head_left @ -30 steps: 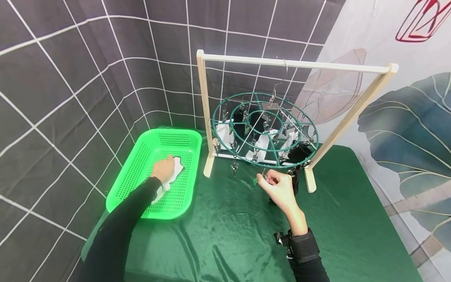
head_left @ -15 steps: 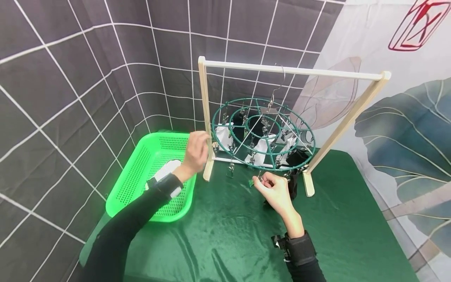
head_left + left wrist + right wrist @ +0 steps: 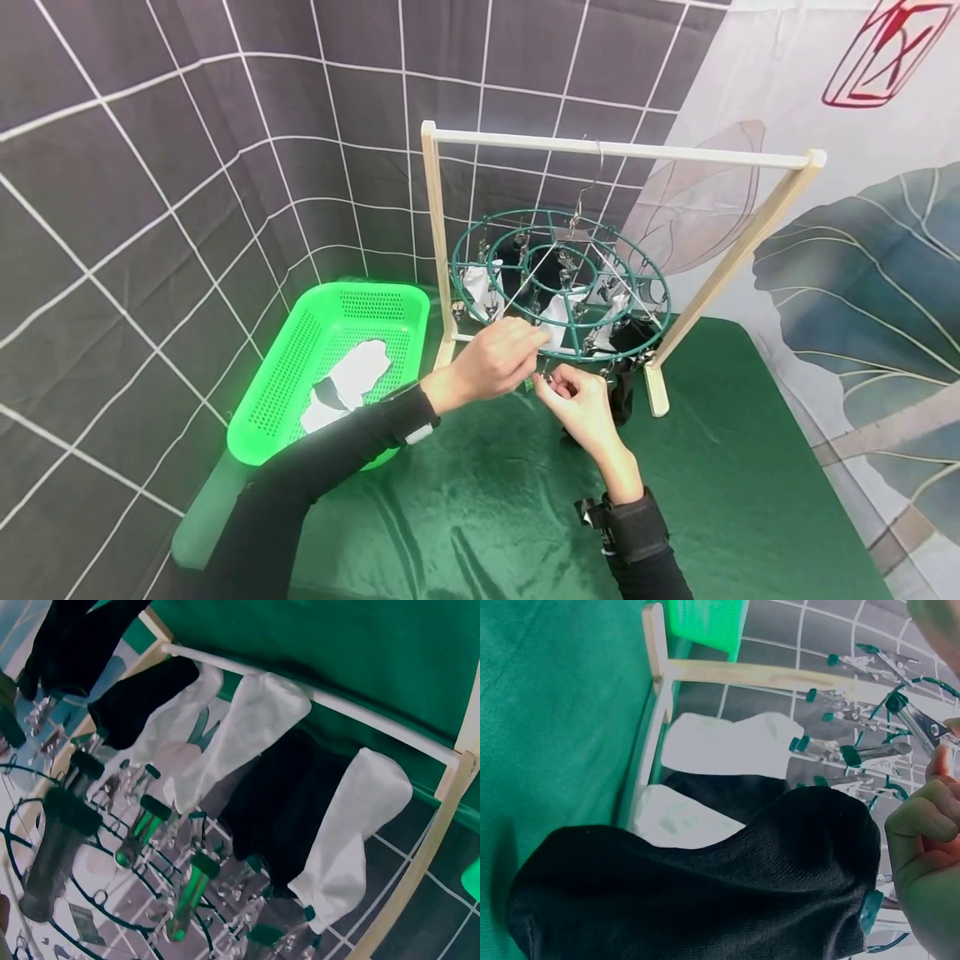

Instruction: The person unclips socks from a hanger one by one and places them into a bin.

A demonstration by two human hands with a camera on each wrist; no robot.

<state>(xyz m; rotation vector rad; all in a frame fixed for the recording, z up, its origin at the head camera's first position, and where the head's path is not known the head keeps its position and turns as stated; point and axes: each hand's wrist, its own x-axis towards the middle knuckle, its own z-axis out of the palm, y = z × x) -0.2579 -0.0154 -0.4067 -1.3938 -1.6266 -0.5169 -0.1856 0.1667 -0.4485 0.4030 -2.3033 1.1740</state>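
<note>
A round green clip hanger (image 3: 517, 286) hangs from a wooden rack (image 3: 615, 151) with white and black socks pegged under it. My right hand (image 3: 551, 383) pinches a metal clip (image 3: 542, 382) at the hanger's front rim, seen in the right wrist view as a green-tipped clip (image 3: 922, 727) above my curled fingers (image 3: 919, 825). A black sock (image 3: 705, 892) hangs right beside that hand. My left hand (image 3: 534, 350) reaches in from the left, its fingertips next to the same clip; any grip there is hidden. The left wrist view shows white socks (image 3: 352, 840) and clips (image 3: 142, 829) from below.
A bright green basket (image 3: 281, 379) stands at the left on the green cloth (image 3: 487, 500), with a white and black sock (image 3: 348, 382) lying in it. The rack's wooden feet (image 3: 656, 392) stand just behind my hands. A tiled backdrop closes off the left and back.
My left hand let go of the sock in the basket, rose, and moved right to the hanger's front rim beside my right hand. The right hand kept hold of the clip.
</note>
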